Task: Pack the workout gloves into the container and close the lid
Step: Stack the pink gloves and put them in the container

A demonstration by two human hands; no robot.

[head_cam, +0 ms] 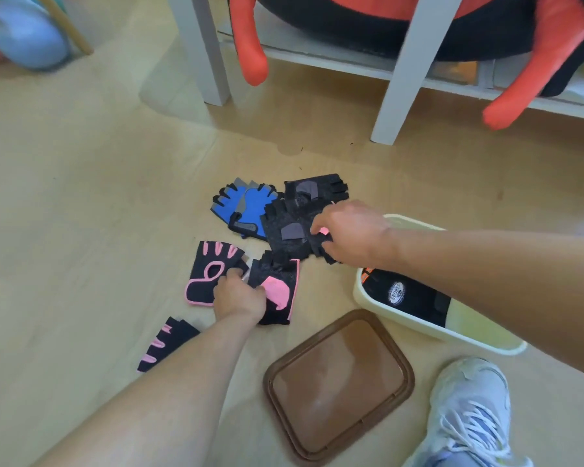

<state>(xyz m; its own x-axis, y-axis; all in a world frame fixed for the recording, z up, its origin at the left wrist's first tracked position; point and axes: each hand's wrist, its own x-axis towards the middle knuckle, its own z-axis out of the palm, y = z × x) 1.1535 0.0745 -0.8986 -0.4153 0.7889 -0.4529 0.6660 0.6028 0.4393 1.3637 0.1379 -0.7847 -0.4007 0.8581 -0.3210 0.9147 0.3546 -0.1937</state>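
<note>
Several fingerless workout gloves lie on the wooden floor. My left hand grips a black-and-pink glove; another pink-trimmed glove lies just left of it, and a third is partly under my forearm. My right hand pinches the edge of a black glove. A second black glove and a blue pair lie behind. The cream container stands open at the right, with a black glove bearing a "SPORTS" badge inside. Its brown lid lies flat on the floor.
A white shelf's legs stand behind the gloves, with a black-and-red plush toy hanging over it. My white sneaker is at the lower right, beside the lid. A blue soft object sits at the far left.
</note>
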